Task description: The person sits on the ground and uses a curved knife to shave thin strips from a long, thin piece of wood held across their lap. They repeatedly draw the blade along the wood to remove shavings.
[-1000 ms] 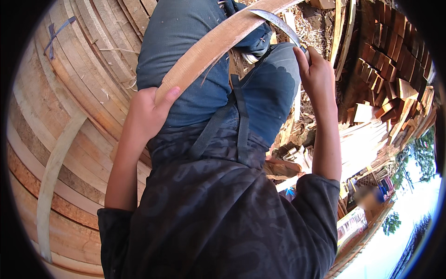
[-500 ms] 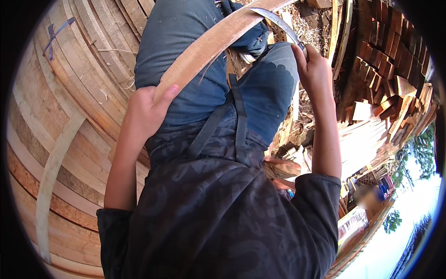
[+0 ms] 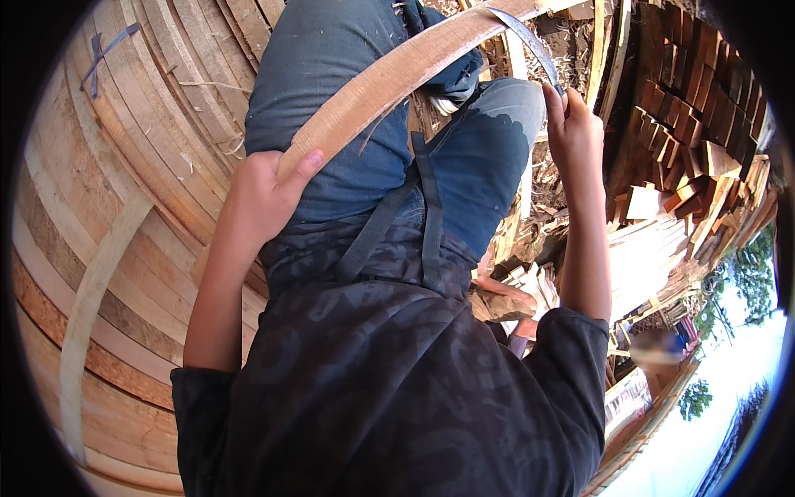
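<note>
A long, pale brown wooden plank (image 3: 397,70) lies slantwise across my jeans-clad legs, its near end at the left and its far end running out at the top. My left hand (image 3: 269,189) is closed around the near end, thumb on top. My right hand (image 3: 573,124) grips a sickle by its handle, which the fingers mostly hide. The sickle's curved grey blade (image 3: 530,40) reaches up to the plank, its tip end resting at the plank's upper part. A thin splinter hangs off the plank's lower edge.
Stacked boards (image 3: 124,273) fill the left side, with a dark strap (image 3: 106,56) on them. Piles of cut wood (image 3: 704,91) stand at the right. Shavings (image 3: 567,29) litter the ground past my knees. Another person's arm (image 3: 507,291) shows beyond my right side.
My right hand and the sickle have moved right along the plank, toward its far end. The plank and my left hand have shifted slightly right. The other person's arm has moved.
</note>
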### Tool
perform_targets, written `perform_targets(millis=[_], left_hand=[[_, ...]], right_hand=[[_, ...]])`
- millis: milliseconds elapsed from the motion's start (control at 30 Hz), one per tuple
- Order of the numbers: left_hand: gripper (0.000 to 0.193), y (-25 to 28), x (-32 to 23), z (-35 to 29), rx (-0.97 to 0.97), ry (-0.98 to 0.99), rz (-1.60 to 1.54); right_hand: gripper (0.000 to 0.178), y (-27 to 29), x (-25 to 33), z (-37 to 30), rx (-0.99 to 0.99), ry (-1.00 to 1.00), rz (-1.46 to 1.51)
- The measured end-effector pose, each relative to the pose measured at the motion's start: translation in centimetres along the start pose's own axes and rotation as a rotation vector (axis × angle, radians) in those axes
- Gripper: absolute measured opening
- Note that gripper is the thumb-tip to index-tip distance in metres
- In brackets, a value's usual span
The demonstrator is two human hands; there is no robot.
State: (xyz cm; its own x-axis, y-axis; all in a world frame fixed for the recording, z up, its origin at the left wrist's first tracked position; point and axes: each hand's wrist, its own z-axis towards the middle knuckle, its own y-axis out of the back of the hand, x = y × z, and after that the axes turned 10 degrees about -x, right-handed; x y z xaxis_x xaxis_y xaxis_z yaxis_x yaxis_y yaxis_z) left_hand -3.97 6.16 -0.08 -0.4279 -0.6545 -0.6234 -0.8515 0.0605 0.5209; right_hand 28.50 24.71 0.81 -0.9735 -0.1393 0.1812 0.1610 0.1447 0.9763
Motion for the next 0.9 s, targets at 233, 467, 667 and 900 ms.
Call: perform_targets(millis=[233,467,667,900], left_hand=[[0.064,-0.1,0.4,0.0,0.018,0.014,-0.024],[0.056,0.2,0.0,-0.1,0.039,0.0,-0.035],[0.067,-0.6,0.3,-0.2,-0.021,0.002,-0.048],[0.068,-0.4,0.1,0.0,-0.049,-0.004,0.03]], right_hand=[[0.046,-0.2,4.4,-4.0,0.098,0.161,0.074],[0.046,0.7,-3.9,0.4,-0.055,-0.127,0.031],[0.044,0.4,3.4,-4.6,0.098,0.099,0.166],[0.048,-0.8,2.1,-2.4,0.052,0.055,0.018]])
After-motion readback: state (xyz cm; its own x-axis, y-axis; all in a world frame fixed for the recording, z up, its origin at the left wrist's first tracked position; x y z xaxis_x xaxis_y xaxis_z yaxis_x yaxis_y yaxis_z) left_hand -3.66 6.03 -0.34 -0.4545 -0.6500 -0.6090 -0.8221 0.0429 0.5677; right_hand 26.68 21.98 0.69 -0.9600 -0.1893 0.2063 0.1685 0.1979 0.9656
